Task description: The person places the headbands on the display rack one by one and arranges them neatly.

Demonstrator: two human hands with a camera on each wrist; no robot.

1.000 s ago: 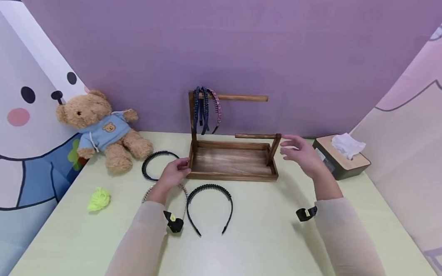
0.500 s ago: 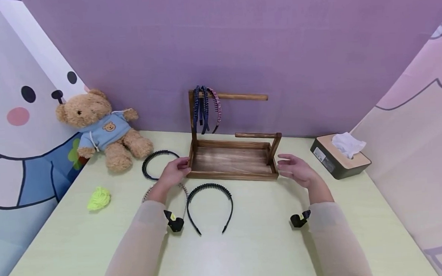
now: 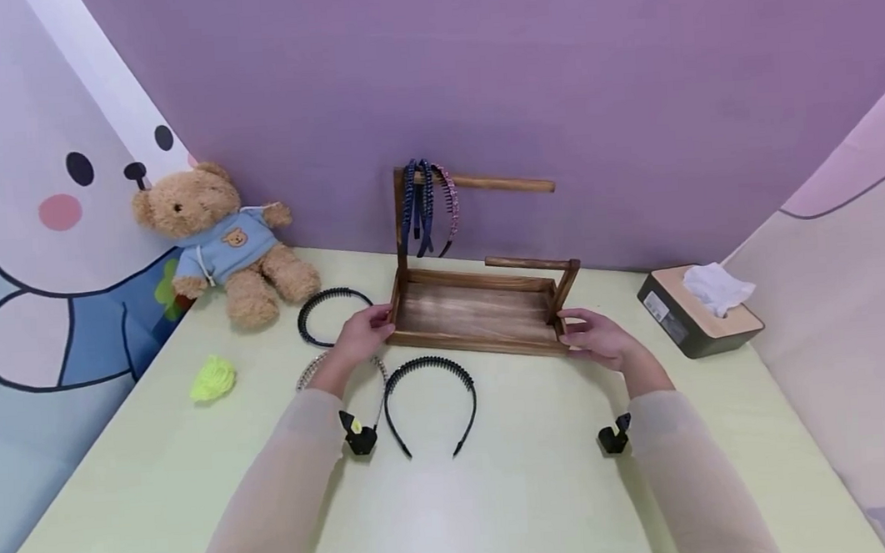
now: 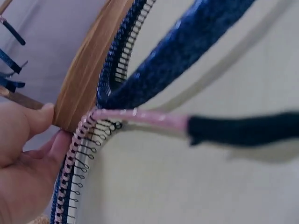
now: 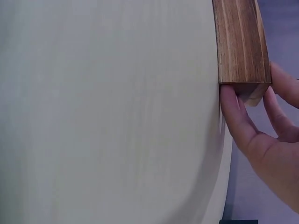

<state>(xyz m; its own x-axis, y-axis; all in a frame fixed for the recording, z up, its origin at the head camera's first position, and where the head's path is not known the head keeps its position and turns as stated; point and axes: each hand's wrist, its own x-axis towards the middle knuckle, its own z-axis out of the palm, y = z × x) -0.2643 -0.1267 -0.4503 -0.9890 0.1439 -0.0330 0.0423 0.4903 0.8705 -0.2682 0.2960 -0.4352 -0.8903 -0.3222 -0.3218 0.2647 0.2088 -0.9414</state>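
Note:
A brown wooden headband rack [image 3: 482, 308] with a shallow tray stands on the table in the head view. My left hand [image 3: 363, 335] grips the tray's left end; in the left wrist view its thumb [image 4: 39, 121] lies on one side of the wood, fingers on the other. At the opposite end my right hand [image 3: 596, 339] holds the tray's corner between thumb and fingers. Two dark blue headbands [image 3: 425, 206] and a pink one [image 3: 451, 201] hang on the upper bar. Near my left arm lie a dark headband [image 3: 305, 309], a partly hidden beaded headband [image 3: 308, 372] and a toothed headband [image 3: 428, 362].
A teddy bear [image 3: 238, 245] in a blue top sits at the back left, with a yellow-green mesh puff [image 3: 213, 378] in front of it. To the right stands a tissue box [image 3: 685, 322]. A purple wall [image 3: 630, 133] rises behind the rack.
My right hand has come down from beside the lower peg to the tray's right end and taken hold there. My left hand stays on the left end. The head view has shifted slightly.

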